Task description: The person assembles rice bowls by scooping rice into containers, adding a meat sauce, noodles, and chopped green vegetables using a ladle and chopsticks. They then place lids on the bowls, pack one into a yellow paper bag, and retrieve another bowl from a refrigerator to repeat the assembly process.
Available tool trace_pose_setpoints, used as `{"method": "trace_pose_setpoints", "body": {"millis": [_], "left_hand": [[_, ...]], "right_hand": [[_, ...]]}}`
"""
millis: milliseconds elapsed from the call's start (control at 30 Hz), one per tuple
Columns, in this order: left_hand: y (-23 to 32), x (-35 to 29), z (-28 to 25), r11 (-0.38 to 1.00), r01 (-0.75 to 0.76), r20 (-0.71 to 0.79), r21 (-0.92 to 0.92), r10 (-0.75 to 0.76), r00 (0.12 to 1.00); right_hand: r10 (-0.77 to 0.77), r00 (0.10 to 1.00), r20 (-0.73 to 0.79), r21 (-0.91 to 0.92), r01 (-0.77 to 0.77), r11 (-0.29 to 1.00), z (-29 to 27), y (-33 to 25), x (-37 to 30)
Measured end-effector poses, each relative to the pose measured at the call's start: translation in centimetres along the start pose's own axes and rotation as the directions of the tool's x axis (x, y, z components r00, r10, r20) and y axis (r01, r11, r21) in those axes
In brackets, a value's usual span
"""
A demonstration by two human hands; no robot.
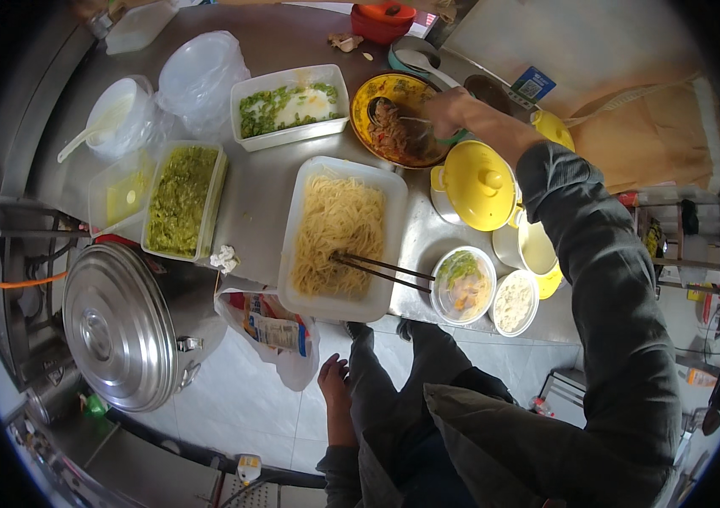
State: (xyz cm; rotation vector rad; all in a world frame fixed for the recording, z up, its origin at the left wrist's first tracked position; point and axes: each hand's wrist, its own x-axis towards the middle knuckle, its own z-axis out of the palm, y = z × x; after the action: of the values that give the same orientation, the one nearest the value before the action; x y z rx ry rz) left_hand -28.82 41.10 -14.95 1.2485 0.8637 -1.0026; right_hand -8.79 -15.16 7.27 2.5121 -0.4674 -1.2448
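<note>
My right hand [447, 114] is closed around the handle of a ladle [383, 108] in the round dark-and-yellow bowl [358, 127]. Shredded brownish meat [389, 131] lies in and around its scoop. Down beside my leg hangs my left hand [334, 377], fingers loosely bent and apart, with nothing in them. Between my arms on the counter is a white tub [288, 284] of pale noodles [339, 229], and dark chopsticks [385, 273] lean out over its right rim. A round container [463, 286] of greens and orange-brown food stands to its right.
At the left are tubs of chopped greens [182, 199] and scallions [288, 110], bagged bowls [203, 80] and a large lidded steel pot [118, 326]. A yellow-lidded pot [478, 182] sits under my right forearm. A plastic bag [271, 330] hangs at the counter's front edge.
</note>
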Motion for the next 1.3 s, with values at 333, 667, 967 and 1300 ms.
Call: {"method": "trace_pose_setpoints", "body": {"millis": [333,667,967,1300], "left_hand": [[0.7,-0.3,1.1,1.000,-0.004,0.016,0.002,0.004,1.000],[0.5,-0.5,0.3,1.000,0.011,-0.008,0.028,-0.011,1.000],[0.0,0.4,-0.4,1.000,0.004,0.021,0.015,-0.004,1.000],[-0.1,0.4,0.4,0.999,-0.002,0.050,0.053,-0.001,0.999]], "right_hand": [[-0.132,0.965,-0.225,-0.135,0.103,0.985,-1.0,0.5,-3.4],[-0.007,0.999,0.044,-0.039,0.008,0.999,-0.7,-0.6,-1.4],[-0.226,0.890,-0.395,-0.217,0.149,0.965,1.4,0.3,-2.3],[-0.064,0.947,-0.316,0.067,0.090,0.994,-1.5,-1.2,-6.4]]}}
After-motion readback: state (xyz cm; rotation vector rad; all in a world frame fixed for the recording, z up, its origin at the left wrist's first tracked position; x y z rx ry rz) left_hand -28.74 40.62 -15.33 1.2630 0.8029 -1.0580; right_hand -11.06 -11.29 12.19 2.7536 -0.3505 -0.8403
